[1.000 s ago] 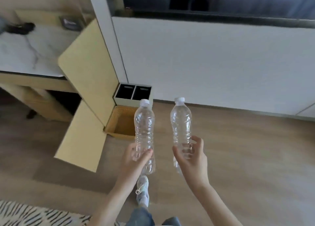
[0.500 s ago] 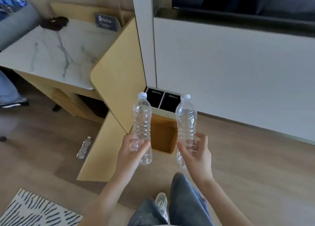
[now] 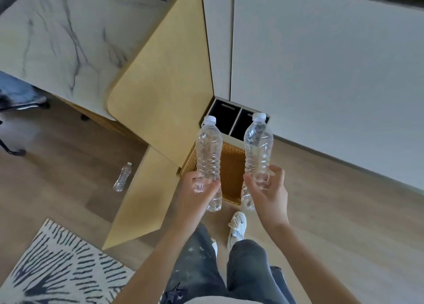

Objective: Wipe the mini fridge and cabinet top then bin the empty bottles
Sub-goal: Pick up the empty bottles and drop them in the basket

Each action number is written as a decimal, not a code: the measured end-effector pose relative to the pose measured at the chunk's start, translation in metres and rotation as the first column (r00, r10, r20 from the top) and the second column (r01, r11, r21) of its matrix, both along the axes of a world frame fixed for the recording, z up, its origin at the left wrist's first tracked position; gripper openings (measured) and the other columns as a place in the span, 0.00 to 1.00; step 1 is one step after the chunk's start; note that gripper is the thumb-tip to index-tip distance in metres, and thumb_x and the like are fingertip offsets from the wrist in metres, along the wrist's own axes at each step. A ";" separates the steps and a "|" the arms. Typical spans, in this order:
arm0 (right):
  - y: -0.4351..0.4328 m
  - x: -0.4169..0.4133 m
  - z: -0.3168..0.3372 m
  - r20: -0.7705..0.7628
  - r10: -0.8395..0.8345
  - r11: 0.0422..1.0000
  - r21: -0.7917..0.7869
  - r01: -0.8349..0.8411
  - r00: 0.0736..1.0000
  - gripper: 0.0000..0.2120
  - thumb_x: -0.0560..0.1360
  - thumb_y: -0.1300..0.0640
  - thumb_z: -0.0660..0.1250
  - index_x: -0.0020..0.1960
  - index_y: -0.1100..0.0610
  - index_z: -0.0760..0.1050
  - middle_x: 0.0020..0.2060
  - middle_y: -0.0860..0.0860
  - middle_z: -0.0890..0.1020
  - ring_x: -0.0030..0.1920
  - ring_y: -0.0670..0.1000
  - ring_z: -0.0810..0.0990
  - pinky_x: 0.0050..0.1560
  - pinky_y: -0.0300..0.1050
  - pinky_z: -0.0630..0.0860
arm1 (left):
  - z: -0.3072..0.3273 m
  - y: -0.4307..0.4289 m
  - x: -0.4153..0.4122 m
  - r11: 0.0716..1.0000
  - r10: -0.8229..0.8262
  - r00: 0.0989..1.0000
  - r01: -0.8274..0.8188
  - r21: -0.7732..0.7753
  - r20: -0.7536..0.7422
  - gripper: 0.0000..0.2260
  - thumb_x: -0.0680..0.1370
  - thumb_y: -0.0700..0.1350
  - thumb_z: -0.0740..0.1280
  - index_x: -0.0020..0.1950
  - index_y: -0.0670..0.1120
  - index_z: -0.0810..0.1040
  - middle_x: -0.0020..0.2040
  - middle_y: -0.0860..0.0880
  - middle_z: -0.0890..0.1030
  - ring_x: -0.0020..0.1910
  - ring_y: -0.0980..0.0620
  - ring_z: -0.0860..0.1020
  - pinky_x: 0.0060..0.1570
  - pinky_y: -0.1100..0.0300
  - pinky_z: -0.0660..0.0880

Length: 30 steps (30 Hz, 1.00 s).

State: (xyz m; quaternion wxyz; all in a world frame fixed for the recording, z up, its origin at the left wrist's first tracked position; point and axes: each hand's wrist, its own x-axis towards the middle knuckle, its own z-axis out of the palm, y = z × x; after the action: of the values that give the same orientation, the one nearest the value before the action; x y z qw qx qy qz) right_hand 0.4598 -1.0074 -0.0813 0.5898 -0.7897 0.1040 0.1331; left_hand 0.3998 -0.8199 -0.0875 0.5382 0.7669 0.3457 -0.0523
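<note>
Two clear, empty plastic bottles with white caps stand upright in my hands. My left hand (image 3: pixel 199 189) grips the left bottle (image 3: pixel 208 152) near its base. My right hand (image 3: pixel 269 193) grips the right bottle (image 3: pixel 258 147) the same way. Both bottles hover just above and in front of a woven wicker bin (image 3: pixel 231 166) on the floor. Behind the bin stands a white two-compartment bin (image 3: pixel 235 126) with dark openings. A third empty bottle (image 3: pixel 123 177) lies on the wooden floor to the left.
A pale yellow panel (image 3: pixel 165 85) slants down beside the wicker bin, under a marble-patterned top (image 3: pixel 57 40). A white wall panel (image 3: pixel 321 74) fills the right. A zebra-striped rug (image 3: pixel 57 269) lies at lower left. My legs and white shoe (image 3: pixel 237 228) are below the hands.
I have stepped closer and the view has tilted down. The wicker bin now sits directly beneath the two bottles. Both hands keep the same grip.
</note>
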 end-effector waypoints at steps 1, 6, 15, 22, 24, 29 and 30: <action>0.004 0.007 -0.002 -0.005 0.000 1.000 -0.005 0.000 1.000 0.22 0.74 0.46 0.75 0.60 0.42 0.65 0.44 0.35 0.84 0.41 0.39 0.84 0.36 0.31 0.78 | 0.004 0.000 0.009 1.000 0.009 1.000 -0.008 -0.027 0.012 0.27 0.63 0.75 0.71 0.56 0.66 0.72 0.52 0.65 0.80 0.49 0.68 0.80 0.36 0.70 0.77; 0.025 0.031 -0.015 -0.011 -0.006 0.999 -0.041 0.006 1.000 0.22 0.74 0.47 0.75 0.59 0.43 0.64 0.43 0.38 0.84 0.41 0.40 0.84 0.40 0.37 0.81 | 0.010 0.011 0.042 0.986 0.002 1.000 -0.002 -0.169 -0.004 0.22 0.73 0.53 0.76 0.62 0.53 0.71 0.55 0.55 0.79 0.50 0.58 0.82 0.38 0.66 0.79; 0.073 0.050 -0.073 -0.033 -0.209 0.976 -0.067 0.207 0.977 0.21 0.72 0.45 0.75 0.56 0.37 0.64 0.45 0.34 0.83 0.41 0.40 0.84 0.38 0.34 0.79 | -0.061 0.064 0.084 0.962 -0.127 0.991 0.116 -0.246 -0.030 0.22 0.71 0.51 0.78 0.60 0.54 0.72 0.54 0.53 0.81 0.48 0.59 0.83 0.31 0.65 0.79; 0.111 0.054 -0.170 -0.078 -0.274 0.960 -0.084 0.268 0.959 0.20 0.72 0.44 0.74 0.53 0.34 0.64 0.42 0.38 0.84 0.39 0.40 0.84 0.35 0.30 0.76 | -0.156 0.087 0.108 0.959 -0.197 0.977 0.176 -0.220 -0.076 0.19 0.72 0.53 0.77 0.56 0.59 0.71 0.53 0.56 0.81 0.51 0.57 0.82 0.44 0.61 0.81; 0.116 0.053 -0.206 -0.089 -0.271 0.960 -0.099 0.263 0.958 0.19 0.71 0.41 0.73 0.53 0.34 0.63 0.42 0.39 0.84 0.40 0.39 0.84 0.35 0.30 0.76 | -0.189 0.090 0.108 0.963 -0.180 0.979 0.158 -0.217 -0.090 0.19 0.72 0.52 0.77 0.57 0.58 0.71 0.53 0.56 0.80 0.52 0.56 0.81 0.48 0.58 0.82; 0.121 0.050 -0.328 -0.082 -0.206 0.973 -0.121 0.196 0.975 0.20 0.73 0.45 0.74 0.53 0.36 0.63 0.42 0.32 0.81 0.36 0.38 0.82 0.30 0.28 0.73 | -0.315 0.096 0.104 0.977 -0.147 0.982 0.126 -0.172 -0.117 0.20 0.73 0.52 0.76 0.60 0.56 0.71 0.53 0.56 0.79 0.54 0.56 0.79 0.55 0.50 0.80; 0.120 0.051 -0.357 -0.078 -0.194 0.975 -0.122 0.183 0.978 0.21 0.73 0.45 0.74 0.53 0.35 0.63 0.42 0.32 0.81 0.36 0.38 0.82 0.30 0.28 0.73 | -0.344 0.097 0.105 0.979 -0.143 0.984 0.125 -0.162 -0.103 0.19 0.73 0.52 0.76 0.58 0.57 0.71 0.53 0.56 0.79 0.54 0.58 0.79 0.52 0.54 0.81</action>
State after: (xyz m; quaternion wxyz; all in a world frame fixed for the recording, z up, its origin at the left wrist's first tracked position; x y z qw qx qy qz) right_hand 0.5107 -0.8872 -0.4380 0.5486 -0.8017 0.2122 0.1056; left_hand 0.5050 -0.7232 -0.4312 0.5707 0.7400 0.3185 -0.1590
